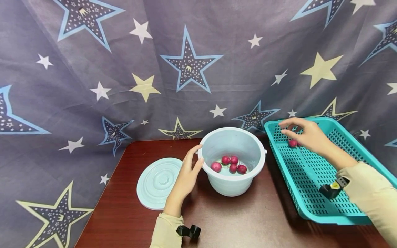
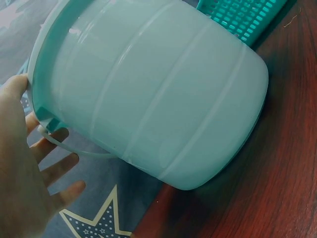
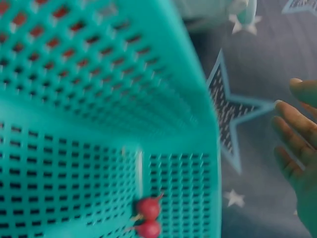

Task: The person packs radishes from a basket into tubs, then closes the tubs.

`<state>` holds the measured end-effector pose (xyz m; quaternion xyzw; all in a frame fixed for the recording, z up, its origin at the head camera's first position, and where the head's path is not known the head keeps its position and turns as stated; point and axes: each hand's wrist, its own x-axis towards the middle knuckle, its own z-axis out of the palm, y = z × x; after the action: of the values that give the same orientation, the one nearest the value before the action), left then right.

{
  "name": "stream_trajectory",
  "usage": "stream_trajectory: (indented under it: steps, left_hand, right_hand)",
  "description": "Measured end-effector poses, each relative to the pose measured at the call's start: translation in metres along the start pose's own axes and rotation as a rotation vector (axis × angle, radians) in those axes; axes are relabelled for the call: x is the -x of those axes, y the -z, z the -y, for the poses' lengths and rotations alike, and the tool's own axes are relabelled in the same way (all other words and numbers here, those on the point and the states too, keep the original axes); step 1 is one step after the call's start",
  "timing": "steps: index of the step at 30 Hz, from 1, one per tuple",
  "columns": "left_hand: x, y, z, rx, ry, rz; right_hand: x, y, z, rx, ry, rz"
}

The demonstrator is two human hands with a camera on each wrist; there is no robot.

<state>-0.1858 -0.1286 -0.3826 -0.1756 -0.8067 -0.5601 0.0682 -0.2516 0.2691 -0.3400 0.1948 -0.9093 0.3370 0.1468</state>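
1. A grey, softly creased fabric backdrop (image 1: 80,113), printed with outlined and solid stars, hangs behind everything.
2. The red-brown wood-grain counter (image 1: 263,213) has a smooth surface with a pale sheen.
3. On the right lies a teal rectangular plastic basket (image 1: 305,179), its walls and floor perforated with small slots.
4. Beside it stands a pale blue round plastic bucket (image 1: 231,187), upright, tapering below a thick rim; faint ridges ring its wall, and a thin curved handle (image 2: 81,152) hangs outside.
5. A pale blue flat disc-shaped plastic lid (image 1: 159,182), moulded in concentric rings, rests left of the bucket.
6. The left hand (image 1: 187,172) touches the bucket's rim, fingers loosely spread rather than clenched.
7. The right hand (image 1: 305,134), holding nothing, hovers at the basket's far end, thumb and forefinger gently bent.
8. Five glossy, round red radishes (image 1: 233,168) sit on the bucket's floor; two more red radishes (image 3: 148,208), with thin tails, lie in the basket's far end.
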Motion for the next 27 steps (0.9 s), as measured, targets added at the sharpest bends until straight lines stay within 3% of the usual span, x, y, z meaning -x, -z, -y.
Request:
stream_trajectory:
  steps: [12, 19, 27]
  left_hand:
    - [0.000, 0.000, 0.001, 0.007, -0.004, 0.003]
    - [-0.001, 0.000, 0.001, 0.004, 0.001, 0.003]
    - [-0.001, 0.001, 0.000, 0.004, 0.006, 0.009]
  right_hand:
    - [0.005, -0.001, -0.061, 0.071, -0.155, 0.022]
    - [0.007, -0.008, -0.084, 0.080, -0.279, 0.113]
    - [0.006, -0.015, -0.102, 0.129, -0.351, 0.202]
